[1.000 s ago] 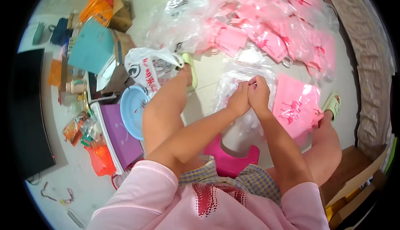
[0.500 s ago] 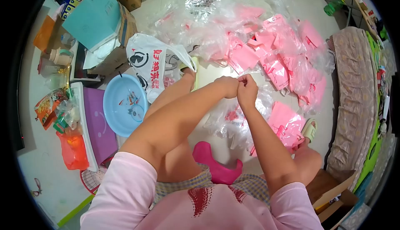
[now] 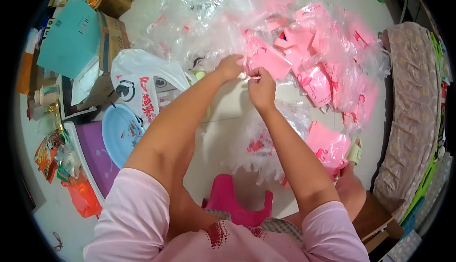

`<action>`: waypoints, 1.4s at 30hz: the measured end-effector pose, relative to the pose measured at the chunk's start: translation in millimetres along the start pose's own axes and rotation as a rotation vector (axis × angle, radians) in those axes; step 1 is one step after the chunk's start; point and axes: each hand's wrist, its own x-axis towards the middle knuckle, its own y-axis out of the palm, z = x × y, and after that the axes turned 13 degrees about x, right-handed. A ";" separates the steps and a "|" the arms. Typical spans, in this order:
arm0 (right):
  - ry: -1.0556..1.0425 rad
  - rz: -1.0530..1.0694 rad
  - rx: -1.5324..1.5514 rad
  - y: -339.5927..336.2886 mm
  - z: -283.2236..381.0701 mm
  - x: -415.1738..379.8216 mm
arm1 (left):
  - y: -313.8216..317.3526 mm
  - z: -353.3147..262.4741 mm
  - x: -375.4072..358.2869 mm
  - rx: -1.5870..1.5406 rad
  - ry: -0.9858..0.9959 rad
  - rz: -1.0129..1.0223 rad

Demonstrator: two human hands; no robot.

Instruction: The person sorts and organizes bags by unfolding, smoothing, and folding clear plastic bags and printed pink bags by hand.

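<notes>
My left hand (image 3: 230,67) is reached forward over the near edge of the clear plastic bags (image 3: 209,38), its fingers pressed together on something small and pale. Beside it on the right, my right hand (image 3: 261,87) is closed in a pinch on a small whitish piece. That piece lies between the two hands and is too small to name. Just beyond my fingers is a pink printed packet (image 3: 268,60), with more pink packets (image 3: 313,84) in clear film to the right. Below my right hand lies a crumpled clear bag (image 3: 259,143) with red print.
At left are a white printed shopping bag (image 3: 142,67), a blue basin (image 3: 116,131), a purple drawer (image 3: 95,143) and a cardboard box (image 3: 111,38). A pink stool (image 3: 228,198) is under me. A quilted cover (image 3: 408,105) hangs at right, near an open carton (image 3: 375,219).
Both hands have moved forward and left, and a gap has opened between them with the pale piece showing. The camera view has shifted too.
</notes>
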 end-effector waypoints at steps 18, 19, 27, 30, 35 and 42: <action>0.011 0.106 0.414 -253.8 151.8 -128.3 | -72.4 -254.0 -218.9 -1.231 0.356 0.365; -0.034 0.100 0.352 -259.4 152.1 -140.0 | -58.5 -265.7 -229.3 -1.218 0.365 0.385; 0.024 -0.065 0.369 -299.8 107.8 -126.7 | -18.1 -294.0 -216.5 -0.691 0.609 0.422; 0.214 -0.220 0.562 -325.6 110.5 -120.5 | -31.2 -279.5 -181.6 -0.439 0.754 0.255; 0.318 -0.121 0.754 -341.6 97.9 -122.0 | -28.0 -281.5 -176.9 -0.309 0.604 0.308; 0.467 -0.111 0.911 -318.7 114.3 -131.0 | -5.1 -281.0 -212.4 0.302 0.573 0.209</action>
